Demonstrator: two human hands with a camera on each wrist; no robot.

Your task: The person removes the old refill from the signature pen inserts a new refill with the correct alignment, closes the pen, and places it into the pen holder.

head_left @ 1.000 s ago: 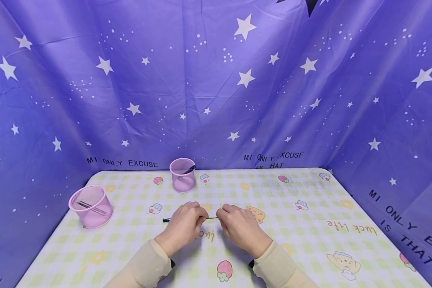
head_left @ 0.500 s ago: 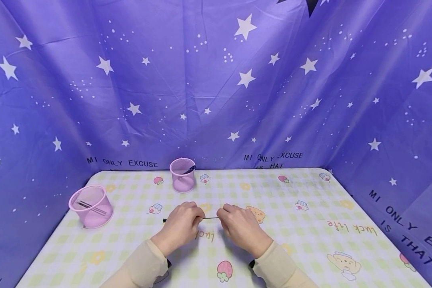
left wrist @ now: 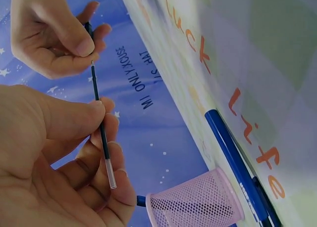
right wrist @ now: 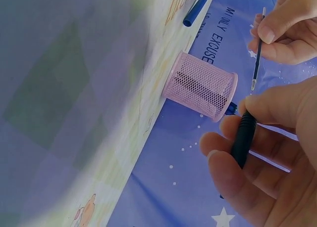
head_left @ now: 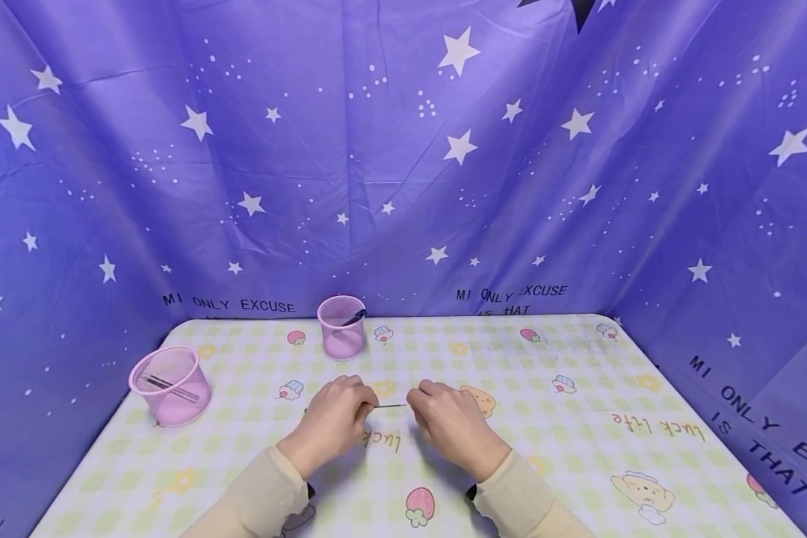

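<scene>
Over the tabletop (head_left: 504,359), well in from its edges, the left hand (head_left: 331,416) pinches a thin refill (left wrist: 102,128); the right hand (head_left: 456,427) pinches a black grip piece (right wrist: 243,140) just beside its tip. A pink mesh cup (head_left: 343,341) stands near the far edge, a second cup (head_left: 183,406) near the left.

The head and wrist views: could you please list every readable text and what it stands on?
"MI ONLY EXCUSE": blue-purple star-patterned fabric backdrop.
"IS THAT": same backdrop, some repeats cut off.
"luck life": green-and-white checked tablecloth.
White marking, slim blue plastic pen: too small to read.
</scene>
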